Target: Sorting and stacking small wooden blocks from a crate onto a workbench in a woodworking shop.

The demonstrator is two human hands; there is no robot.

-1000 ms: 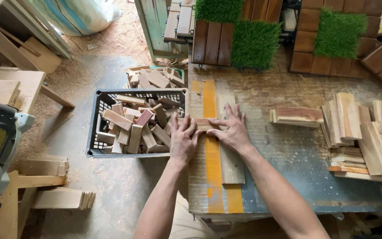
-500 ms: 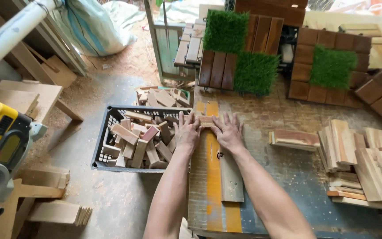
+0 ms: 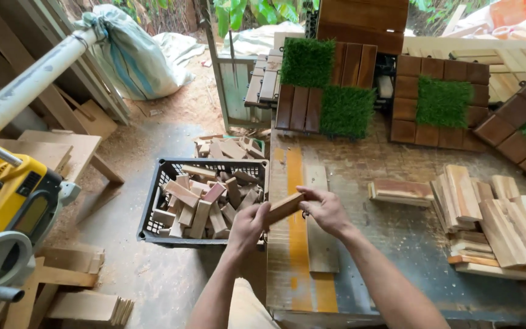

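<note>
- A yellow power saw [image 3: 7, 207] stands at the far left, beside offcuts on the floor.
- The black crate [image 3: 153, 228] sits against the workbench [image 3: 397, 244] edge, heaped with short wooden blocks [image 3: 205, 201].
- The left hand [image 3: 248, 225] has its fingers clenched around the near end of a small wooden block [image 3: 284, 207], held above the bench edge (just beside the crate).
- The right hand [image 3: 324, 210] pinches the block's other end.
- Judged step: handling one lifted block; setting it down calls for a steady two-handed hold.
- Stacked slats [image 3: 494, 219] lie to the right.
</note>
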